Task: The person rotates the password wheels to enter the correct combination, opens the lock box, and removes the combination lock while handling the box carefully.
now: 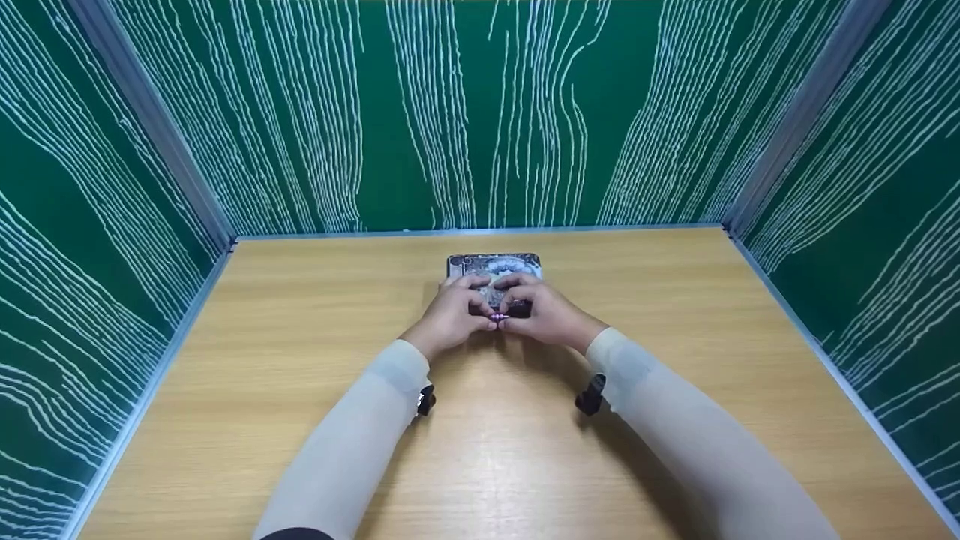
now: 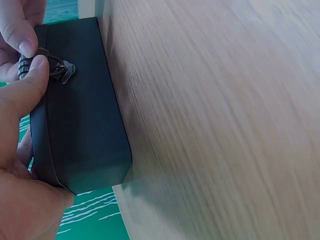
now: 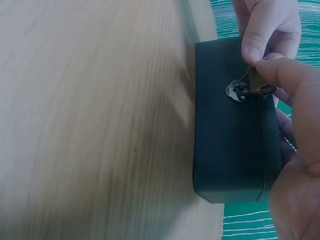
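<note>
A dark box [image 1: 514, 264] with a patterned, picture-like lid stands near the table's far edge. On its near side hangs a small bronze combination padlock [image 3: 261, 86], its shackle through a metal clasp [image 2: 66, 72]. My left hand [image 1: 452, 311] pinches the padlock from the left, thumb against its number dials [image 2: 23, 67]. From the other side, my right hand [image 1: 547, 310] pinches the padlock body between thumb and fingers. Other fingers of both hands rest on the box's lid. The fingers partly cover the padlock, so the digits cannot be read.
The wooden table [image 1: 480, 450] runs under both forearms. Green panels [image 1: 397, 120] with white wavy lines stand at the back and both sides, joined by grey corner posts [image 1: 161, 120]. Dark straps with devices [image 1: 591, 395] sit at both wrists.
</note>
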The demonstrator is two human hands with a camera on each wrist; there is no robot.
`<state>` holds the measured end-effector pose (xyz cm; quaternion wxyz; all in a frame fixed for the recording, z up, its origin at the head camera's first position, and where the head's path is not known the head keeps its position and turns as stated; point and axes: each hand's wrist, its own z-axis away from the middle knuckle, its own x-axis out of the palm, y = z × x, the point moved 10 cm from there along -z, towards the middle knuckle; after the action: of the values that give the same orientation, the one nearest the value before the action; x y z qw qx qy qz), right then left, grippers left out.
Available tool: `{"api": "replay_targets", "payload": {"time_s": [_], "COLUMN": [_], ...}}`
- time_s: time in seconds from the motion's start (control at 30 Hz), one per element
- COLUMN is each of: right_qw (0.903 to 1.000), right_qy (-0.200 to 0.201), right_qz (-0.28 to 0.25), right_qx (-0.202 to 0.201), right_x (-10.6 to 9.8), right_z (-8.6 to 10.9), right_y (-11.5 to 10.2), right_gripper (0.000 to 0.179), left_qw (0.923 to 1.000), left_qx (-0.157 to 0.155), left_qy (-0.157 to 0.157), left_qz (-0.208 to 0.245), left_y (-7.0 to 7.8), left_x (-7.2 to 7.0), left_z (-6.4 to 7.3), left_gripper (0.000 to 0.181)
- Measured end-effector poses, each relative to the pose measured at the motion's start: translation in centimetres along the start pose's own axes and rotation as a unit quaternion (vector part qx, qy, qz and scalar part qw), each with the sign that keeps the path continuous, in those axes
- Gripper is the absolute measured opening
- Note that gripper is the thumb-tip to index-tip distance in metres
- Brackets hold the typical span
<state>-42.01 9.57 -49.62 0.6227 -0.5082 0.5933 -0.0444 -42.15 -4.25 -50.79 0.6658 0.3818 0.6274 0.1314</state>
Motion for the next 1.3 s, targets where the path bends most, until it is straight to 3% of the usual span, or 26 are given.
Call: {"api": "replay_targets", "payload": {"time_s": [0.3, 0.6, 1.3], "right_qw": [0.9999, 0.9999, 0.9998], "right_qy": [-0.006, 0.005, 0.003], "right_qz": [0.0, -0.002, 0.016], "right_qx": [0.012, -0.01, 0.015], "right_x": [0.09, -0.06, 0.0], "right_z": [-0.1, -0.15, -0.03], "right_y": [0.37, 0.18, 0.68], "right_gripper": [0.011, 0.011, 0.017], "left_qw": [1.0, 0.9998, 0.9994], "left_qx": [0.0, 0.019, -0.002], "left_qy": [0.001, 0.004, 0.009], "left_qz": [0.003, 0.01, 0.033], "left_y": [-0.08, -0.17, -0.87], "left_x": [-0.03, -0.04, 0.1], "left_z": [-0.03, -0.06, -0.22], "left_gripper": [0.007, 0.011, 0.008]}}
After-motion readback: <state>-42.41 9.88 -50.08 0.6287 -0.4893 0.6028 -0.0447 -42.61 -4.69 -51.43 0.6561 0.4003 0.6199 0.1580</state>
